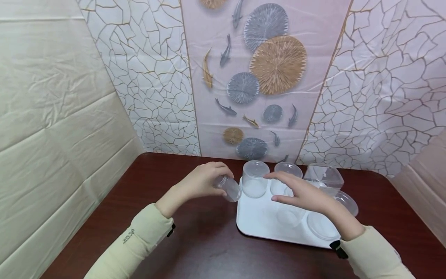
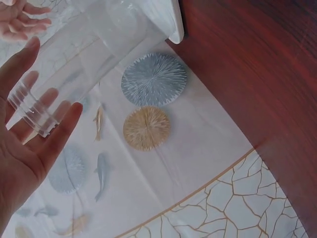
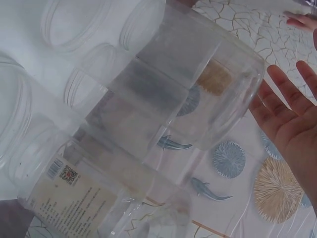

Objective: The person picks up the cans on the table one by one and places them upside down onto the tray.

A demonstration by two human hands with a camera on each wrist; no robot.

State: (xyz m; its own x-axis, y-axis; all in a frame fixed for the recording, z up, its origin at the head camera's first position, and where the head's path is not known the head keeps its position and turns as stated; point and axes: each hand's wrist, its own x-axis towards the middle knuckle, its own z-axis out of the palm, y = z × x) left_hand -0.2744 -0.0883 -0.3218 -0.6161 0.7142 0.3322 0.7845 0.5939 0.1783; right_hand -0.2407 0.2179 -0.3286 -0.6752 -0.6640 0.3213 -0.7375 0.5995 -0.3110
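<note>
My left hand (image 1: 205,180) grips a clear plastic jar (image 1: 231,190) and holds it tilted at the left edge of the white tray (image 1: 256,223). In the left wrist view, fingers and thumb go round the jar's threaded neck (image 2: 34,109). Over the tray, my right hand (image 1: 303,193) has its fingers stretched out and holds nothing. Close to its fingertips stands a clear round jar (image 1: 255,184). In the right wrist view those fingers are beside another clear jar (image 3: 233,94); whether they touch it, I cannot tell.
Several clear containers crowd the tray, among them a round jar (image 1: 288,170), a squarish one (image 1: 324,176) and one with a printed label (image 3: 69,193). The tray lies on a dark red-brown table (image 1: 195,240). Patterned cloth (image 1: 244,89) hangs behind.
</note>
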